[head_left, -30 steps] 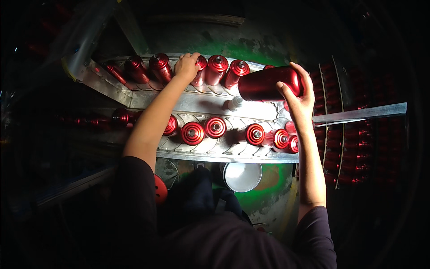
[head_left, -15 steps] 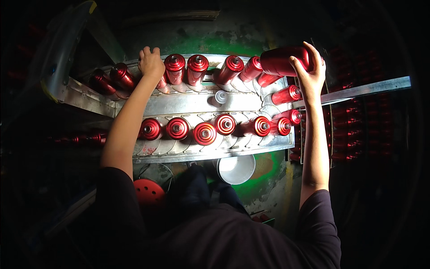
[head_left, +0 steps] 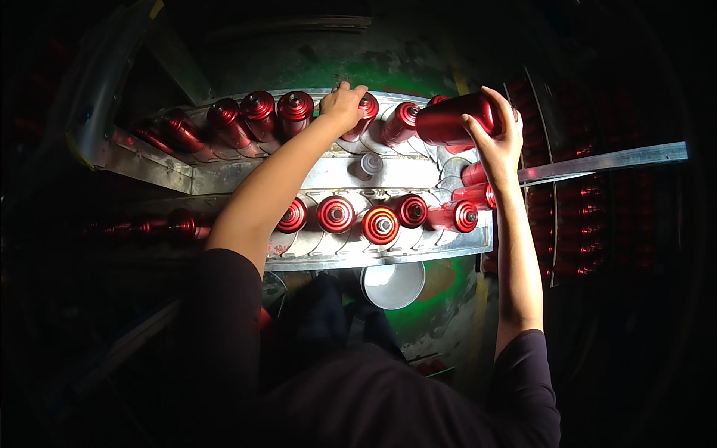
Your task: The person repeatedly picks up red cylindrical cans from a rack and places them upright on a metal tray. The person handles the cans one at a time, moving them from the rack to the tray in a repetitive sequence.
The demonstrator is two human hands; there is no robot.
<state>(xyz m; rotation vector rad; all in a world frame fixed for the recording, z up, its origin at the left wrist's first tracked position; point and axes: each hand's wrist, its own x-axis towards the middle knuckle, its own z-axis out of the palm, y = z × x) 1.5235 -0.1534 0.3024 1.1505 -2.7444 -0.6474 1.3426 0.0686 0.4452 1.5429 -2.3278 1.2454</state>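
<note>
My right hand (head_left: 499,138) is wrapped around a large shiny red bottle (head_left: 454,121), tilted nearly sideways above the right end of the metal conveyor (head_left: 299,173). Across the far row reaches my left hand (head_left: 345,108), its fingers curled at the shoulder of another red bottle (head_left: 367,106) that stands on the track. That hand partly hides the bottle. More red bottles with stepped shoulders and small necks stand in the far row (head_left: 296,106) and the near row (head_left: 335,214). Between the rows, on the middle strip, is a small pale cup-like piece (head_left: 367,166).
A white bucket (head_left: 393,285) stands below the near edge. A metal bar (head_left: 605,163) juts out to the right, near racks of red bottles (head_left: 582,201) in shadow. At left rises a metal frame (head_left: 112,89). Green-stained floor (head_left: 448,299) shows below.
My left hand has swung right along the far row to another bottle. The far-row bottles have shifted left, the near-row ones right. My right hand and its bottle have moved slightly left.
</note>
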